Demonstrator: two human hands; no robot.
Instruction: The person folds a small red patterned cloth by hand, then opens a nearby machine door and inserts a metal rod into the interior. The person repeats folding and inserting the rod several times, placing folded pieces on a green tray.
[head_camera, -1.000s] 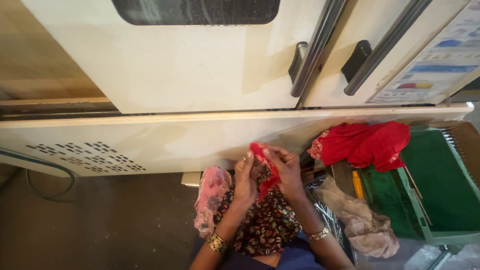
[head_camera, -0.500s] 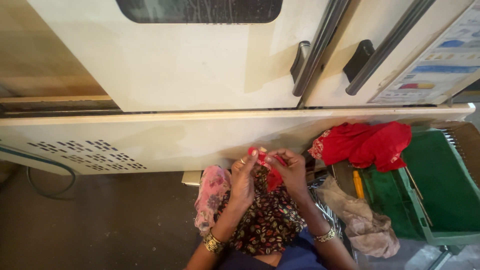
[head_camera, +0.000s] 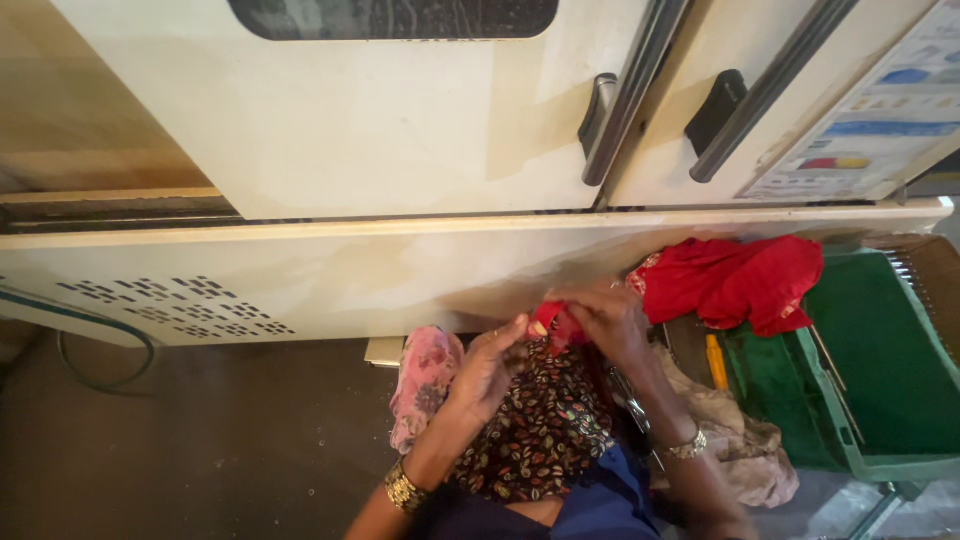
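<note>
Both my hands are pinching the small red cloth piece (head_camera: 548, 322) over my lap: left hand (head_camera: 490, 365) loosely curled, right hand (head_camera: 605, 318) clamped tight (bigger red cloth (head_camera: 735, 280) waits untouched at 2 o'clock, on the green crate (head_camera: 880, 380)).

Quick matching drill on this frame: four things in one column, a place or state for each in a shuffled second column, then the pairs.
Things:
1. small red cloth piece
2. red fabric heap
3. green crate
4. pink floral cloth

Places or states:
A. draped over the crate's left rim
B. hanging beside the left forearm
C. pinched between both hands
D. on the floor at far right, open top

Pairs: 1-C, 2-A, 3-D, 4-B. The left hand and right hand meet on the cloth piece.
</note>
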